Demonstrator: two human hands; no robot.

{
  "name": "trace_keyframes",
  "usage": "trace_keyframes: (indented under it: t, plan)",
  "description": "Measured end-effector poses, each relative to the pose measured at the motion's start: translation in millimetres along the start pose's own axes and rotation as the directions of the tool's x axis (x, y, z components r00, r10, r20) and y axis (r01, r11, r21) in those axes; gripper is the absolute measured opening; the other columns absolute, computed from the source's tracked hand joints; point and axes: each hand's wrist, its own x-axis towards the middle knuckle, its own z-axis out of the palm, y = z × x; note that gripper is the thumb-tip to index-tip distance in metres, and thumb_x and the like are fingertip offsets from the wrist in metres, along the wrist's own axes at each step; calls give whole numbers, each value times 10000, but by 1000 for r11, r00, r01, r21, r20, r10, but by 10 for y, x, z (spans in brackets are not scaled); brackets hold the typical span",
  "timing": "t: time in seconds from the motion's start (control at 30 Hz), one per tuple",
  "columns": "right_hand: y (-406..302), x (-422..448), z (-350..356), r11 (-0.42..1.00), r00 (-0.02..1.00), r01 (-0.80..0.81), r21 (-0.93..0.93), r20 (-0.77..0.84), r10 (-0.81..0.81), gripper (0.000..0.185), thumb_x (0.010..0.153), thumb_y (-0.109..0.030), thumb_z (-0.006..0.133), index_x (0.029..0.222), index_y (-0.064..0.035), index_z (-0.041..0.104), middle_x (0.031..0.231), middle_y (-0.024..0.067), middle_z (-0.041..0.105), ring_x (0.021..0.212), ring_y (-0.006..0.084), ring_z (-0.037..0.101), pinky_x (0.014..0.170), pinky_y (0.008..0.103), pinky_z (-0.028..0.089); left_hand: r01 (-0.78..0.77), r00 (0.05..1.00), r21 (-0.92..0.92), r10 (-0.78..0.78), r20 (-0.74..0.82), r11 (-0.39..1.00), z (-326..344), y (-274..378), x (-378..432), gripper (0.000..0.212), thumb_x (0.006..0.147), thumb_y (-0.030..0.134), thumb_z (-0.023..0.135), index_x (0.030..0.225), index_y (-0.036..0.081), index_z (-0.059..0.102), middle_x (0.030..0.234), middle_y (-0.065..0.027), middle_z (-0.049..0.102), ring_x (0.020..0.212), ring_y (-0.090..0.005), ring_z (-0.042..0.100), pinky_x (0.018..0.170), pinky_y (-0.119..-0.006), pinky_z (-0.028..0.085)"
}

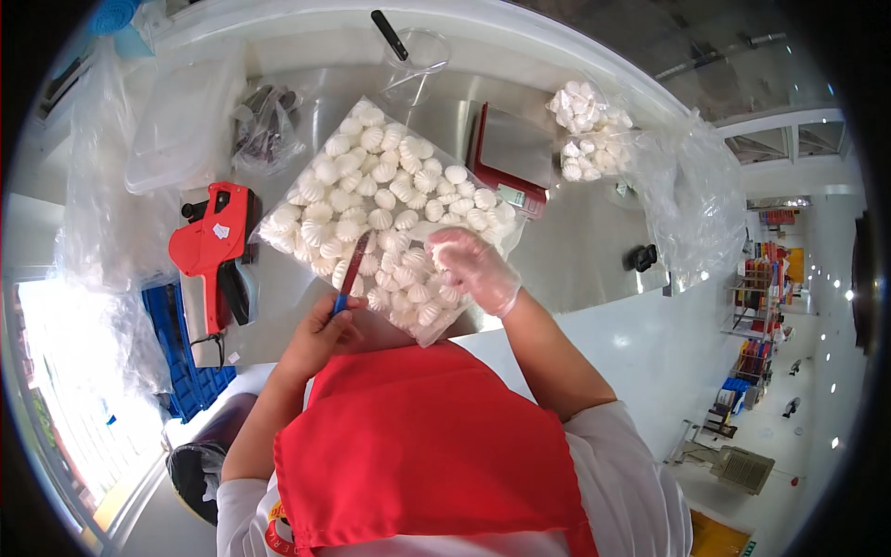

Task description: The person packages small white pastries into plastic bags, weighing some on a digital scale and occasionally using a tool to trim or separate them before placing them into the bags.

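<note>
A large clear plastic bag of white meringues (383, 200) lies on the stainless steel table before me. My left hand (327, 327), bare, grips the blue end of a knife-like tool (356, 268) whose reddish blade points up over the bag's near left part. My right hand (477, 268), in a clear plastic glove, is over the right part of the bag with its fingers bent; a whitish thing seems to be at the fingertips, but what it is cannot be told. Right behind the bag stands a red digital scale (514, 150) with a steel plate.
A red price label gun (216, 250) lies at the left, near a translucent plastic box (184, 125). A clear cup (418, 66) with a black-handled utensil (390, 35) stands at the back. Smaller bags of meringues (592, 150) and loose plastic bags (696, 202) are at the right.
</note>
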Motion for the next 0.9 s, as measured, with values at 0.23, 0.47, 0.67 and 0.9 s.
trace_keyframes:
  t: [0.23, 0.47, 0.67, 0.9]
  plan:
    - [88, -78, -160, 626, 966, -103, 773, 227, -121, 538, 819, -64, 514, 1310, -76, 293, 1218, 156, 443, 890, 282, 585, 654, 329, 538, -36, 997, 87, 41, -58, 996, 103, 111, -97, 189, 904, 90, 398, 1058, 62, 503, 809, -7, 588, 536, -32, 414, 482, -177, 343]
    - [132, -115, -113, 909, 980, 114, 402, 107, -170, 573, 790, 9, 484, 1312, -108, 281, 1135, 89, 456, 926, 181, 540, 793, 301, 445, -24, 999, 307, 30, -12, 951, 235, -41, -118, 267, 925, 132, 387, 1165, 30, 444, 792, -38, 568, 518, -41, 409, 456, -178, 346]
    - [125, -70, 229, 905, 897, 387, 178, 154, -414, 547, 778, 20, 521, 1265, -123, 318, 1050, 53, 464, 886, 114, 494, 802, 277, 424, -291, 932, 396, 352, -90, 871, 424, -66, -325, 322, 936, 188, 391, 1215, 26, 404, 781, -38, 553, 514, -41, 404, 463, -179, 354]
    - [-94, 94, 1229, 872, 690, 489, 22, 602, -402, 519, 754, 26, 568, 1196, -125, 343, 1054, 49, 468, 905, 116, 487, 790, 270, 426, -257, 706, 406, 457, -541, 877, 472, -293, -1176, 277, 887, 46, 459, 1163, 21, 467, 803, -64, 559, 758, -132, 539, 715, -235, 430]
